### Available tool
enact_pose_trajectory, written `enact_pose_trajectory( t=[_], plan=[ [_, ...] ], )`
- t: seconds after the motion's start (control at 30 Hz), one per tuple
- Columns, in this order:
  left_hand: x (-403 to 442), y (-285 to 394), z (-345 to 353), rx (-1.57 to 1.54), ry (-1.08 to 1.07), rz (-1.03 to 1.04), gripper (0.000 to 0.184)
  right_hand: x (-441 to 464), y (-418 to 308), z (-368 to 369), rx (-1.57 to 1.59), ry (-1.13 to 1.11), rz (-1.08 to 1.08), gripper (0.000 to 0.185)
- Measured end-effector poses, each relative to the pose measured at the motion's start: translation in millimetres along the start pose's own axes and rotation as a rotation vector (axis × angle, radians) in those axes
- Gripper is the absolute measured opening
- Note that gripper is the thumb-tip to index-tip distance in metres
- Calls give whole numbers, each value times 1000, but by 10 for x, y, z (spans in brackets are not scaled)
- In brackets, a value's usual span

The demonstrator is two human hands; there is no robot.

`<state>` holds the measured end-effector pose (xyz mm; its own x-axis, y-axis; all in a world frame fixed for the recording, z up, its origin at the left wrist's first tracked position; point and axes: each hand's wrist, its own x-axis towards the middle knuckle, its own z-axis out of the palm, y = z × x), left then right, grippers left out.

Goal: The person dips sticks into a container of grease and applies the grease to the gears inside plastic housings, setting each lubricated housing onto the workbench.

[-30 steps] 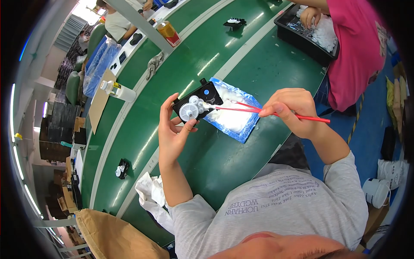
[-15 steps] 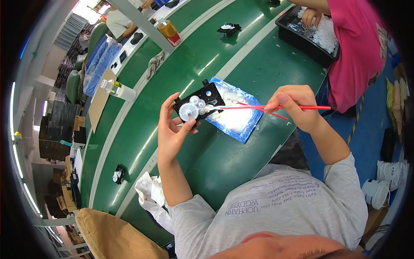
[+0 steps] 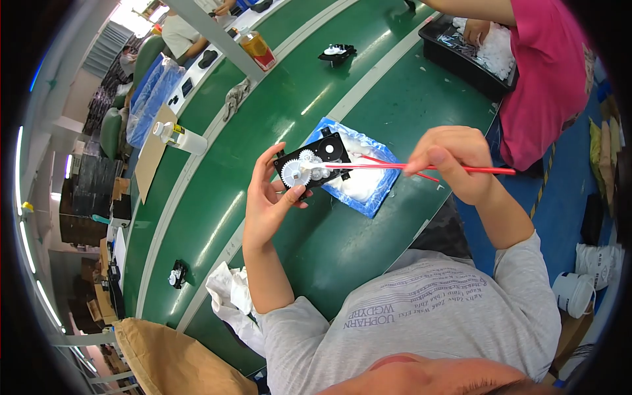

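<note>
My left hand [image 3: 268,204] grips a black gearbox housing [image 3: 336,150] by its left end, thumb at the lower edge. White plastic gears [image 3: 294,173] of different sizes sit in its open face. Between the fingers of my right hand [image 3: 454,161] is a thin red stick [image 3: 375,166], whose white-coated tip touches the gears. Behind the housing lies a blue-wrapped tray [image 3: 378,205] of white paste [image 3: 361,187]. A second red stick [image 3: 429,178] rests across that tray, passing close under my right fingers.
More gearboxes lie on the green belt, one far [image 3: 337,52] and one at lower left [image 3: 176,274]. A white bottle [image 3: 191,141], a rag [image 3: 236,99] and a white cloth [image 3: 227,289] lie around. A person in pink reaches into a black bin [image 3: 454,69].
The gearbox in my left hand has shifted slightly right. The stick's tip has gone from the gears' right edge further in over them. Both loose gearboxes have slid a little left and nearer.
</note>
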<state>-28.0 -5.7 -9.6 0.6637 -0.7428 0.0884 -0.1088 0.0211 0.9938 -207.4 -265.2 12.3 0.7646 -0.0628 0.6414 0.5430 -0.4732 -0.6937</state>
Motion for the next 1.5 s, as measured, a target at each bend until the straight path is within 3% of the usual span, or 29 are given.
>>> enact_pose_trajectory(
  t=[0.2, 0.3, 0.4, 0.6, 0.7, 0.9, 1.33, 1.5],
  plan=[
    [-25, 55, -31, -3, 39, 12, 72, -19, 88, -58, 53, 55, 99, 34],
    [-10, 57, 21, -22, 32, 19, 74, 9, 46, -27, 37, 16, -49, 34],
    [-21, 32, -84, -40, -23, 1, 74, -9, 101, -35, 14, -23, 49, 34],
    [-15, 27, -80, -30, -13, 9, 74, -25, 23, -27, 40, 44, -14, 25],
    [-28, 30, -105, -17, 0, 5, 74, -16, 58, -53, -35, -33, 39, 24],
    [-21, 46, -53, 1, -3, 9, 72, -8, -74, -20, 1, 14, -102, 21],
    [-44, 77, -108, 23, 48, 53, 71, -98, -2, 44, -13, -25, 86, 24],
    [-46, 89, -123, 33, 70, 53, 72, -100, -44, -28, -126, -12, 39, 21]
  ],
)
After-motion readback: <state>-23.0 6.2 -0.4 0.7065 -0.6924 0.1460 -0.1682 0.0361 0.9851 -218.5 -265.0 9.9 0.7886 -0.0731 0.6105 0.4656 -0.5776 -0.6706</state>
